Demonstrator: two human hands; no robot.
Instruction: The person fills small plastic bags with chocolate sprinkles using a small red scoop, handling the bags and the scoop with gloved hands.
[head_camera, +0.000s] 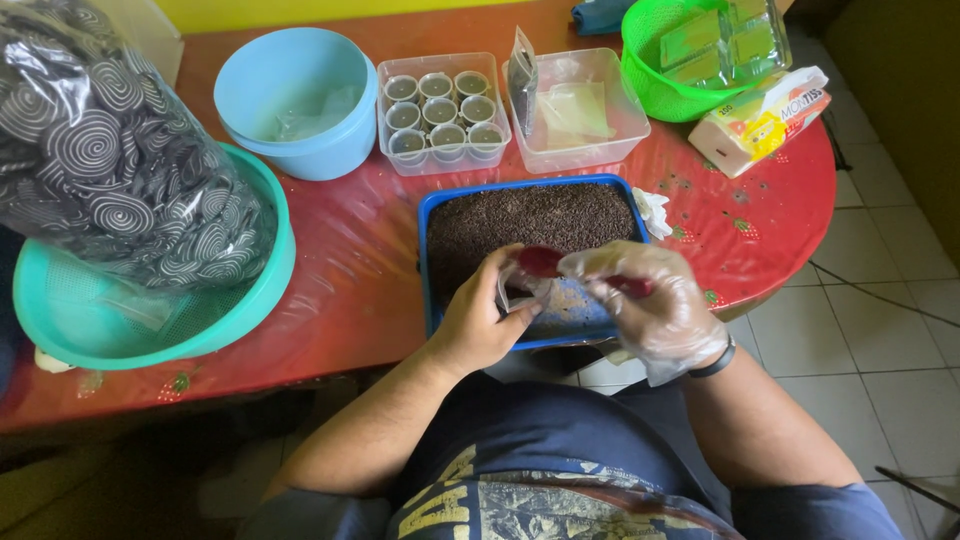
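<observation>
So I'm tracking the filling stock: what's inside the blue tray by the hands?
The blue tray holds dark brown granules across its far part. The left hand and the gloved right hand, holding a red spoon, cover the near part.

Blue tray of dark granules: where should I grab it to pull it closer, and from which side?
Probably grip the blue tray by its raised left rim, coming from the left: that long edge is bare, while the left hand and the gloved right hand crowd the near edge.
</observation>
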